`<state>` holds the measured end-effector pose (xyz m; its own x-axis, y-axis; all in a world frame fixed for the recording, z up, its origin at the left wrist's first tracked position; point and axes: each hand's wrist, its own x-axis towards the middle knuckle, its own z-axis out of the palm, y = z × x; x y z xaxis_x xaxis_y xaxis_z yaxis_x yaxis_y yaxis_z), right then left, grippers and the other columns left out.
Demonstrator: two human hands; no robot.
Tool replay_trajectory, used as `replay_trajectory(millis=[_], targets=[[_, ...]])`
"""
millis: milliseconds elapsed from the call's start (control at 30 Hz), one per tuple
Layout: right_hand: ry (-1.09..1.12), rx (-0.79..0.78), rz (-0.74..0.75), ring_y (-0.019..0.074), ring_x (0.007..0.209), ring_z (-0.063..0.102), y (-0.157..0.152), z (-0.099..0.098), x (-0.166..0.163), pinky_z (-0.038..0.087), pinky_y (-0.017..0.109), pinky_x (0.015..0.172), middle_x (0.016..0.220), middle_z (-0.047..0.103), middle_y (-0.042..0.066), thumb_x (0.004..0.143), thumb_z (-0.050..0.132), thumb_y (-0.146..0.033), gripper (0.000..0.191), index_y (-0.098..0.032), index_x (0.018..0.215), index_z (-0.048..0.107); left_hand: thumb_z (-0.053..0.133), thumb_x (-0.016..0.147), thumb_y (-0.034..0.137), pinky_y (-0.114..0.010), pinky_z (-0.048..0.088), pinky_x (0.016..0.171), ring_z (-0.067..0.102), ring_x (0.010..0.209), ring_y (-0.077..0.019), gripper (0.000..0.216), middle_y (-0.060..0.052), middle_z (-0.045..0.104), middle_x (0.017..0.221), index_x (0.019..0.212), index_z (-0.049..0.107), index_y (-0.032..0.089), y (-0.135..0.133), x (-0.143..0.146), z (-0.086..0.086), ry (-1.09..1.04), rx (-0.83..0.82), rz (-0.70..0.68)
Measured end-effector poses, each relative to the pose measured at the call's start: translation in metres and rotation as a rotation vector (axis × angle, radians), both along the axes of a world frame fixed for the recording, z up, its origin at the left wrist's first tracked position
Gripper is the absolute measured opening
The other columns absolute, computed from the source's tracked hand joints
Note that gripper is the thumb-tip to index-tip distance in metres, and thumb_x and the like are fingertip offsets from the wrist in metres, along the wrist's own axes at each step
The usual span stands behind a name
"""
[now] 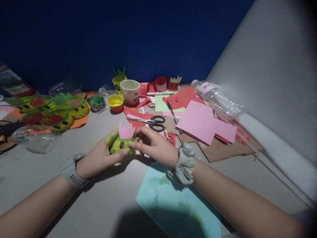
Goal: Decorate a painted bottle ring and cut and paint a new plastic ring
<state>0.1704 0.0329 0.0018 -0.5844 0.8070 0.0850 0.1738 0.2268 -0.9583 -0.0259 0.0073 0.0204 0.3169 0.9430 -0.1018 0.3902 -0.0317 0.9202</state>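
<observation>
My left hand (99, 158) cups a small green painted cup-shaped craft piece (120, 144) with black dots and a pink paper crown (126, 130) on top. The fingers of my right hand (153, 145) pinch the same piece at its right side, just under the crown. A white watch is on my left wrist and a grey scrunchie (184, 163) on my right. Both hands hover just above the grey table (99, 198).
A light blue paper sheet (173, 201) lies under my right forearm. Black-handled scissors (155, 123), pens, pink and red paper sheets (198, 122), a clear plastic bottle (218, 99), paint pots (116, 102), a patterned cup (130, 91) and painted green-and-red craft pieces (49, 112) lie beyond.
</observation>
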Motion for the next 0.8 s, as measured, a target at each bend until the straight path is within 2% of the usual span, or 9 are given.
replay_trajectory(millis=[100, 333, 500, 800], targets=[[0.035, -0.067, 0.01, 0.0113, 0.062, 0.056, 0.001, -0.005, -0.002, 0.046, 0.024, 0.056, 0.071, 0.054, -0.004, 0.087, 0.062, -0.038, 0.023, -0.02, 0.095, 0.048, 0.067, 0.079, 0.04, -0.028, 0.056, 0.082, 0.067, 0.101, -0.0242, 0.05, -0.009, 0.068, 0.116, 0.124, 0.053, 0.021, 0.0, 0.0, 0.0, 0.02, -0.001, -0.004], [0.197, -0.267, 0.083, 0.0103, 0.061, 0.058, 0.002, -0.011, -0.003, 0.053, 0.024, 0.051, 0.082, 0.051, -0.002, 0.089, 0.058, -0.036, 0.02, -0.021, 0.097, 0.046, 0.067, 0.08, 0.04, -0.028, 0.057, 0.08, 0.068, 0.098, -0.0237, 0.052, -0.009, 0.069, 0.112, 0.125, 0.051, 0.02, 0.001, 0.0, -0.001, 0.005, -0.031, -0.01], [0.234, -0.29, 0.076, 0.0081, 0.061, 0.057, 0.003, -0.012, -0.003, 0.054, 0.022, 0.053, 0.085, 0.053, -0.002, 0.09, 0.056, -0.033, 0.016, -0.021, 0.097, 0.048, 0.068, 0.079, 0.039, -0.03, 0.059, 0.074, 0.07, 0.092, -0.0252, 0.052, -0.011, 0.071, 0.109, 0.124, 0.053, 0.02, 0.0, 0.0, -0.001, -0.038, -0.098, 0.018], [0.196, -0.263, 0.062, 0.0099, 0.061, 0.058, 0.003, -0.01, -0.002, 0.055, 0.024, 0.054, 0.081, 0.055, -0.002, 0.086, 0.062, -0.032, 0.021, -0.021, 0.097, 0.049, 0.07, 0.076, 0.038, -0.031, 0.059, 0.077, 0.069, 0.099, -0.0273, 0.056, -0.013, 0.069, 0.118, 0.127, 0.054, 0.02, 0.001, -0.002, -0.002, -0.024, -0.087, 0.039]])
